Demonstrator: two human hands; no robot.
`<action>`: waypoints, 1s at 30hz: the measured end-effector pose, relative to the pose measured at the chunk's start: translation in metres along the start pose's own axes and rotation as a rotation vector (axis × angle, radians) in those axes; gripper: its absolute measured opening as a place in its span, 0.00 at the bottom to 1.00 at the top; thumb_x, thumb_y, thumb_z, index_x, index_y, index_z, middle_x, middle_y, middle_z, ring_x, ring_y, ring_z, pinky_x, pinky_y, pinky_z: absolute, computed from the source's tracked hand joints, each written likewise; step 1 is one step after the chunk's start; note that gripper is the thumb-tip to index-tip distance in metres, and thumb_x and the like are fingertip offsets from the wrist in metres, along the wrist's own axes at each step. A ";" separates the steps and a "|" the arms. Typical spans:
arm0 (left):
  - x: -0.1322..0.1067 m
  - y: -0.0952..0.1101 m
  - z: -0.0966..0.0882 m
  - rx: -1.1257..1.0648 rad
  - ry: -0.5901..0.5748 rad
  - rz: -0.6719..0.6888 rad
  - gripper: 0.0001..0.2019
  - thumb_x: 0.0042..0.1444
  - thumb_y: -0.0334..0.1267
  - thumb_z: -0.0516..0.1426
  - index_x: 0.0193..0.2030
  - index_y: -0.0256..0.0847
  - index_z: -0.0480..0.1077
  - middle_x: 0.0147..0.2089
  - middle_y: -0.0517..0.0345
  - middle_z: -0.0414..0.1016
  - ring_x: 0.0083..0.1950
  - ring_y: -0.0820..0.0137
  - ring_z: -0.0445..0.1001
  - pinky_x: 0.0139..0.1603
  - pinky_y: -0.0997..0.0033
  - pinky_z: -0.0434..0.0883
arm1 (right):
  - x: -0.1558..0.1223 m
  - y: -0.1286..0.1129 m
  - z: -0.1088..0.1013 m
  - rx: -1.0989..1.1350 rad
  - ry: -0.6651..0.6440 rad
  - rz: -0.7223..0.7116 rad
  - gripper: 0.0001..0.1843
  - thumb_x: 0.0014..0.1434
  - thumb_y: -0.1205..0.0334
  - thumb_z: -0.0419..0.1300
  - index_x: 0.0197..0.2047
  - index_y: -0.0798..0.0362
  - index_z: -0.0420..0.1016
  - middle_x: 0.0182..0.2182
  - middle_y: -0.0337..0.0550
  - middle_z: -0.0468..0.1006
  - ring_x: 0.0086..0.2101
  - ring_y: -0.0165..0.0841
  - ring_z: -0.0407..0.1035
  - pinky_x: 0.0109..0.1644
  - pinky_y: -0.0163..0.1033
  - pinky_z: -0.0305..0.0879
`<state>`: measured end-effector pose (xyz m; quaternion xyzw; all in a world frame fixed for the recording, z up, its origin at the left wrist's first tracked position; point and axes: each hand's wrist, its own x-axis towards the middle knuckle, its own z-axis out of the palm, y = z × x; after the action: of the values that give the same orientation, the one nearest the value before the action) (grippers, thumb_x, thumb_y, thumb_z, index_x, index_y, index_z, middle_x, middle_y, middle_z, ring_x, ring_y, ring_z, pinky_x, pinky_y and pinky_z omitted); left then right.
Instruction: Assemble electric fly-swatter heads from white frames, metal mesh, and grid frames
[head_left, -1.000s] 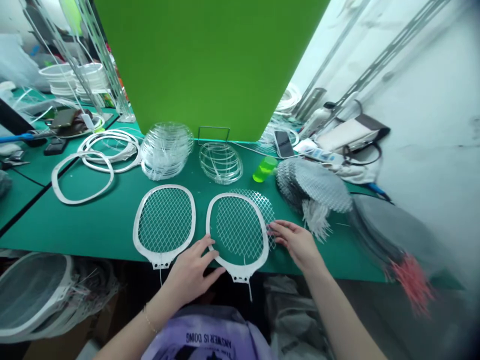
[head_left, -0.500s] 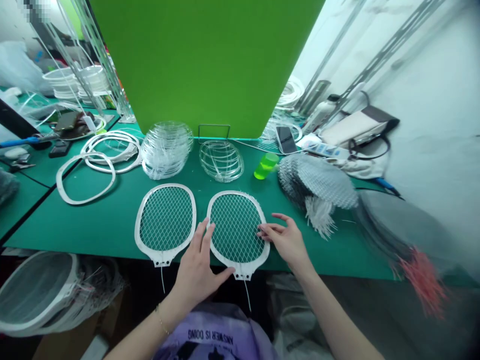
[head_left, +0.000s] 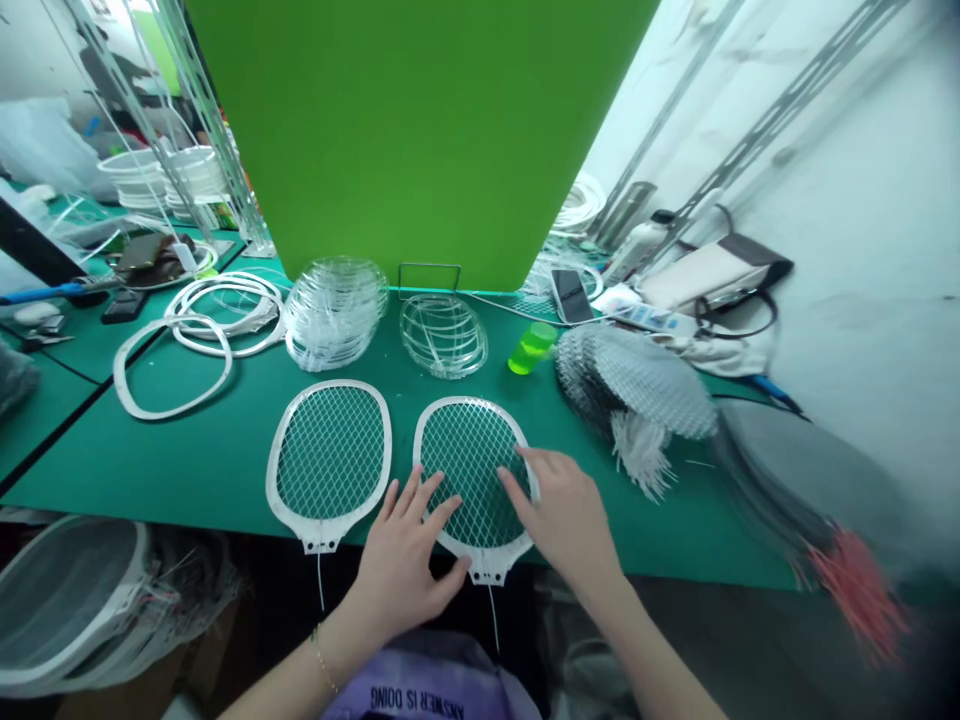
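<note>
Two white racket-shaped frames with mesh lie side by side at the front edge of the green table. My left hand rests with fingers spread on the lower left rim of the right mesh frame. On that frame's right rim lies my right hand, its thumb and fingers apart over the mesh and nothing visible between them. The left mesh frame lies untouched beside my left hand. A thin white wire hangs from the tab of each frame.
Behind the frames stand a stack of clear rings, a smaller pile of clear rings and a green cylinder. White rings lie left. Grey mesh sheets lie right, near a phone. A green panel rises behind.
My right hand has turned palm down and come lower onto the right rim. My left fingers have spread further over the mesh. The whole view has shifted slightly.
</note>
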<state>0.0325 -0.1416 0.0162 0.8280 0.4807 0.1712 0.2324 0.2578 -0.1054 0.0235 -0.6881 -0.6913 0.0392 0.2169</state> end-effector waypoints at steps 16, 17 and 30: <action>0.139 -0.179 -0.170 0.518 0.334 -0.025 0.21 0.63 0.33 0.54 0.63 0.40 0.68 0.62 0.45 0.71 0.62 0.55 0.71 0.60 0.57 0.69 | 0.202 -0.016 0.047 -0.258 -0.411 -0.494 0.12 0.57 0.74 0.57 0.40 0.55 0.79 0.42 0.52 0.80 0.46 0.42 0.74 0.47 0.40 0.67; 0.140 -0.184 -0.169 0.525 0.332 -0.013 0.19 0.64 0.34 0.54 0.62 0.41 0.70 0.59 0.47 0.74 0.58 0.58 0.74 0.57 0.61 0.71 | 0.204 -0.013 0.046 -0.253 -0.419 -0.516 0.10 0.58 0.73 0.59 0.39 0.53 0.79 0.42 0.51 0.80 0.45 0.40 0.74 0.45 0.39 0.68; 0.098 -0.174 -0.197 0.587 0.579 0.279 0.17 0.69 0.30 0.47 0.54 0.43 0.75 0.51 0.48 0.75 0.51 0.63 0.76 0.53 0.62 0.73 | 0.106 0.007 -0.019 -0.130 0.094 -0.977 0.18 0.67 0.73 0.50 0.54 0.55 0.74 0.50 0.51 0.80 0.50 0.39 0.75 0.54 0.45 0.72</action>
<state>-0.1451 0.0625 0.0907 0.8340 0.4376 0.2820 -0.1827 0.2752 -0.0067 0.0641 -0.2969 -0.9235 -0.1413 0.1976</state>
